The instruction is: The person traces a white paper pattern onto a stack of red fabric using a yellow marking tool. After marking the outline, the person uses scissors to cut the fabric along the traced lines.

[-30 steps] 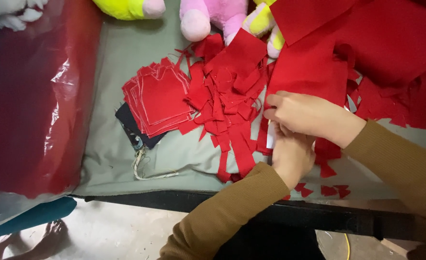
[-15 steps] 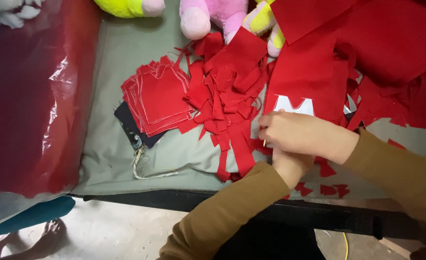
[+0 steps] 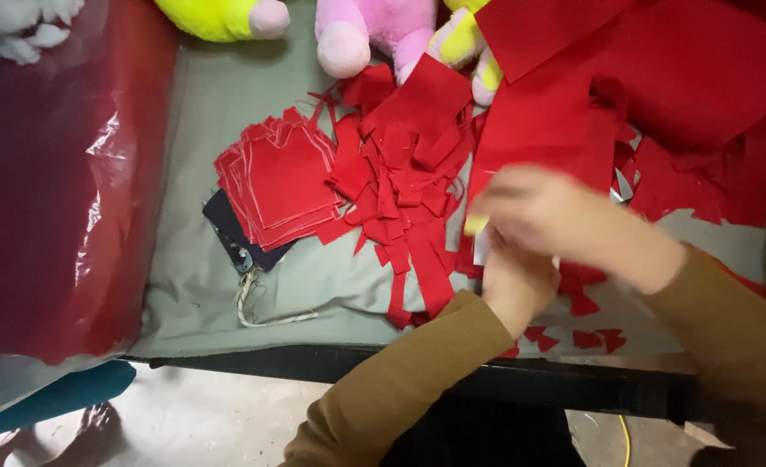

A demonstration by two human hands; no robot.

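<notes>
Head view, looking down on a grey-covered worktop (image 3: 227, 285). The right hand (image 3: 556, 216), motion-blurred, lies across and above the left hand (image 3: 514, 281); both wear brown sleeves (image 3: 400, 389). The fingers of the right hand appear curled over a small pale piece (image 3: 478, 238) at their tips, which shows white and yellowish at the blurred edge; how tightly they grip cannot be told. The fingers of the left hand are hidden beneath the right hand, so their opening cannot be told. The pale piece sits just left of the right fingertips, at the lower edge of a large red felt sheet (image 3: 556, 121); its long axis and heading are too blurred to read.

Compared with half a second ago, the right hand has shifted up and to the right and is now smeared by motion, and the white cut-out shape then visible on the red sheet above the hands is no longer seen.

Left of the fingers lies a heap of red felt scraps (image 3: 409, 173); farther left, a neat stack of red cut pieces (image 3: 283, 182) rests on a dark cloth (image 3: 236, 238), with a pale cord (image 3: 253, 307) just below. Beyond the fingers stand a pink plush toy (image 3: 374, 30) and a yellow plush toy (image 3: 218, 15). A plastic-wrapped red roll (image 3: 54, 173) occupies the far left.
</notes>
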